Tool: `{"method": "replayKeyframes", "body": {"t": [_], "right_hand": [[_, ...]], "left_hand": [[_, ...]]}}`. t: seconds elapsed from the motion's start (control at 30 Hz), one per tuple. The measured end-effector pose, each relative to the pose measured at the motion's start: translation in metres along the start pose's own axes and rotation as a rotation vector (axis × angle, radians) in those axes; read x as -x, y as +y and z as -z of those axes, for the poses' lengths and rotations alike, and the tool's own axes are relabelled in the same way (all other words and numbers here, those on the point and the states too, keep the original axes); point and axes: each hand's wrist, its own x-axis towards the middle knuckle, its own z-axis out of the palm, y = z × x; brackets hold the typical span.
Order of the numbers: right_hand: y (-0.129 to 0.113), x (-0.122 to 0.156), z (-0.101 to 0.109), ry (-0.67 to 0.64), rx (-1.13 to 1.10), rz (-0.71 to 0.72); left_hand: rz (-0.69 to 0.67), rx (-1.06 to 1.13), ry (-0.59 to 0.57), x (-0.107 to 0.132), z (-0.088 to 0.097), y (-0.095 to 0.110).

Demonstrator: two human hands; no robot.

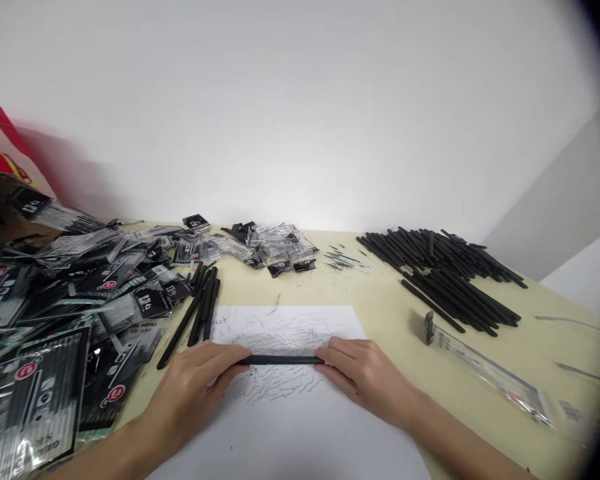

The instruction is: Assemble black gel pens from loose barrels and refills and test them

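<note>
Between my two hands a black pen (283, 360) lies level, left to right, over a sheet of white paper (290, 433). My left hand (197, 370) pinches its left end, and my right hand (363, 373) pinches the right end; the fingertips hide both ends. Wavy scribbled lines cover the upper part of the paper. Close to my left hand, several black pens (200, 307) lie in a small loose group beside the paper's left edge.
Packets of gel refills (40, 400) heap up on the left, near a red bag (10, 147). Crumpled clear wrappers (283, 247) and thin refills (343, 259) lie by the wall. Many black pens (460, 300) are piled at right, above a clear plastic sleeve (490, 367).
</note>
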Motion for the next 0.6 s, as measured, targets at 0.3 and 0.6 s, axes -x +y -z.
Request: {"method": "replayKeyframes", "body": {"t": [0.3,0.6], "right_hand": [[-0.003,-0.0002,-0.0009,-0.04,0.012,0.015],[-0.0026,0.0011,-0.0034,-0.065,0.031,0.025]], "left_hand": [[0.006,-0.009,-0.022,0.0025,-0.0009,-0.0028],[-0.004,-0.015,-0.022,0.0034,-0.0018,-0.0028]]}}
